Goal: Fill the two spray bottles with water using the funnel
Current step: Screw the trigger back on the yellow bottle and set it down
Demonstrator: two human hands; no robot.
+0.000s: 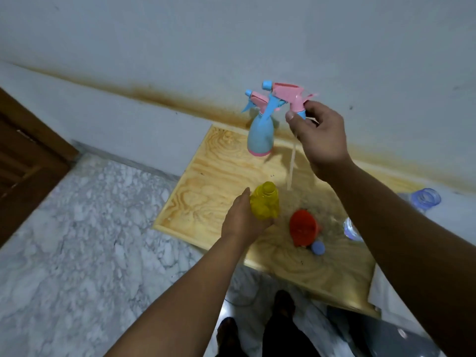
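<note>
Left hand (244, 220) grips the yellow bottle (265, 200), steadying its open neck. Right hand (318, 132) pinches the removed spray head (288, 95) aloft, clearing access for the funnel (301, 229).

My right arm (401, 228) covers most of the clear bottle (351, 229), so I can't tell its shape. My left hand (244, 220) hides the yellow bottle's (265, 202) near side. The funnel (302, 230) overlaps the blue cap (318, 248).
</note>
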